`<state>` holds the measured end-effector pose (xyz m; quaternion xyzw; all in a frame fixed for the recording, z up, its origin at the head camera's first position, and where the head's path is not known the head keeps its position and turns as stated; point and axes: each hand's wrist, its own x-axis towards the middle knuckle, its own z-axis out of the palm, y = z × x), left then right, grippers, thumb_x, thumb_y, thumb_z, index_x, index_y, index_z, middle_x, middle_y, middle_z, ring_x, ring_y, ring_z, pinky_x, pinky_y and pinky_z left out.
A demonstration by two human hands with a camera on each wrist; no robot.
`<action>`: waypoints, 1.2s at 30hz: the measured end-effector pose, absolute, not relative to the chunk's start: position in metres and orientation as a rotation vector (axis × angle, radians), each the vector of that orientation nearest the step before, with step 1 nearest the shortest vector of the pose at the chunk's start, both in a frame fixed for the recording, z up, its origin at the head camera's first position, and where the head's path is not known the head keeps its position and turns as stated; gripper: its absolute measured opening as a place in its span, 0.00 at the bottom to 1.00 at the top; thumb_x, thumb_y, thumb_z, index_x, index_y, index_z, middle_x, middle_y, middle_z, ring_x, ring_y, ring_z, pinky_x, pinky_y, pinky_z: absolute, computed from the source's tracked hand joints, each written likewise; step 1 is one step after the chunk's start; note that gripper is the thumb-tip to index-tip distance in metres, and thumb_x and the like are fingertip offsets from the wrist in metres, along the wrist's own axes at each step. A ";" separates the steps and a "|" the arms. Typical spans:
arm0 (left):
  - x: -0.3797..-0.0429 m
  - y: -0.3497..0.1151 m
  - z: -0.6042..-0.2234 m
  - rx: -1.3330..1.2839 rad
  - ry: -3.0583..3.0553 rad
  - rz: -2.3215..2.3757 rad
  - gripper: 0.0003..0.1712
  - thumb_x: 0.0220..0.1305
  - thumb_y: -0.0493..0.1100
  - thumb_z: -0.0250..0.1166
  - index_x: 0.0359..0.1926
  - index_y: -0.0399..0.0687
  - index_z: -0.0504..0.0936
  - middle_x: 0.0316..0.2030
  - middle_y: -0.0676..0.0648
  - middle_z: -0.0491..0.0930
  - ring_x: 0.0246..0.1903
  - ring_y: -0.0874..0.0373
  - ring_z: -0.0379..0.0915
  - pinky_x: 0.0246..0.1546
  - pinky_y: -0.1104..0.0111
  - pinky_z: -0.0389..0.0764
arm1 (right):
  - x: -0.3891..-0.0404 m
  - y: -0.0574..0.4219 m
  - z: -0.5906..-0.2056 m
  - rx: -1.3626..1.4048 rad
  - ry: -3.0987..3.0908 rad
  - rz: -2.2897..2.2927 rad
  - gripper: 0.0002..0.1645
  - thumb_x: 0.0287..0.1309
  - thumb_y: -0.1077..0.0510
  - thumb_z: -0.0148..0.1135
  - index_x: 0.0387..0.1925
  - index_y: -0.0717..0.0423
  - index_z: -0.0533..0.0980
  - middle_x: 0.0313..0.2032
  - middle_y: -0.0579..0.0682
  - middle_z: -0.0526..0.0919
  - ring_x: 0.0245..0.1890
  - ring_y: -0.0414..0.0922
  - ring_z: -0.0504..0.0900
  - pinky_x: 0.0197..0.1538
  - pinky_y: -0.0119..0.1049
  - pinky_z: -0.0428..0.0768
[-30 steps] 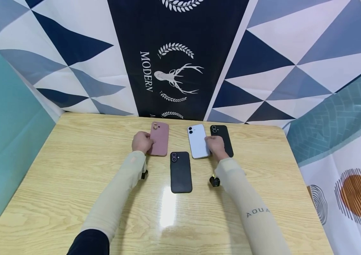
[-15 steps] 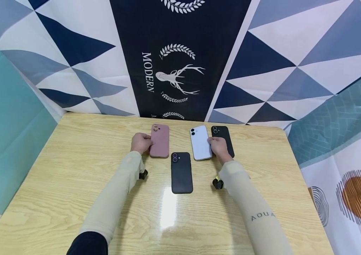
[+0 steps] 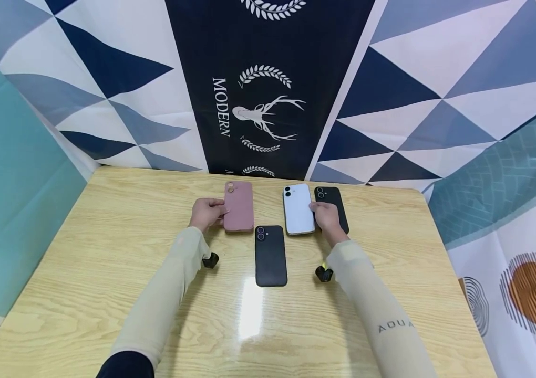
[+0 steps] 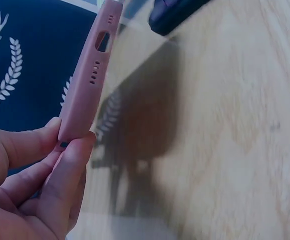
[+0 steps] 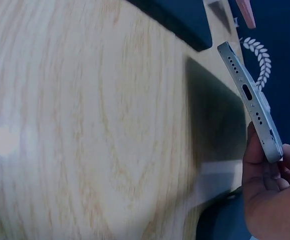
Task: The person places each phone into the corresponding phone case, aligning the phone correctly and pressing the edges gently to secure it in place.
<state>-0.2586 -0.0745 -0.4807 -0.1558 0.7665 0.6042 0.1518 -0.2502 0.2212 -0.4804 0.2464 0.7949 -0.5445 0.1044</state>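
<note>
My left hand (image 3: 206, 212) pinches the left edge of a pink phone case (image 3: 239, 206) between thumb and fingers. In the left wrist view, the bottom edge of the pink case (image 4: 87, 75), with its port cutout, is raised and tilted above its shadow. Whether a phone is inside cannot be seen. My right hand (image 3: 326, 216) pinches the right edge of a white phone (image 3: 298, 209). From the right wrist, the bottom edge of that white phone (image 5: 251, 100), with port and speaker holes, also stands off the table.
A black-backed phone (image 3: 270, 255) lies flat between the hands, nearer the front. Another black-backed phone (image 3: 336, 202) lies partly under my right hand. The wooden table (image 3: 107, 252) meets a patterned cloth backdrop (image 3: 268, 105) at the far edge.
Both the pink case and the white phone have come up off the table, their backs turned slightly. My left hand has shifted a little left. The middle black phone stays put.
</note>
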 end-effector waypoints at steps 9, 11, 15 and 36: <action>-0.253 -0.069 -0.466 -0.376 2.155 1.820 0.20 0.60 0.37 0.63 0.54 0.36 0.77 0.49 0.35 0.79 0.24 0.67 0.76 0.27 0.77 0.82 | -0.244 0.211 -0.468 0.670 2.331 -1.696 0.23 0.69 0.54 0.46 0.61 0.61 0.69 0.59 0.57 0.73 0.52 0.46 0.75 0.51 0.34 0.77; -0.252 -0.067 -0.463 -0.358 2.154 1.829 0.21 0.61 0.37 0.63 0.54 0.35 0.76 0.50 0.35 0.78 0.23 0.67 0.76 0.28 0.76 0.82 | -0.242 0.208 -0.466 0.655 2.313 -1.723 0.24 0.69 0.55 0.45 0.61 0.61 0.68 0.60 0.58 0.72 0.55 0.48 0.74 0.56 0.37 0.76; -0.249 -0.065 -0.459 -0.339 2.135 1.857 0.20 0.61 0.36 0.63 0.54 0.34 0.76 0.51 0.35 0.78 0.22 0.67 0.76 0.30 0.74 0.84 | -0.240 0.203 -0.463 0.642 2.293 -1.758 0.24 0.69 0.55 0.45 0.61 0.61 0.68 0.59 0.58 0.73 0.54 0.48 0.74 0.57 0.39 0.76; -0.233 -0.040 -0.438 -0.233 2.012 1.963 0.21 0.60 0.34 0.63 0.55 0.34 0.76 0.51 0.34 0.78 0.24 0.65 0.79 0.31 0.72 0.84 | -0.229 0.187 -0.446 0.606 2.250 -1.883 0.20 0.67 0.57 0.48 0.56 0.62 0.73 0.42 0.52 0.77 0.37 0.41 0.73 0.39 0.29 0.75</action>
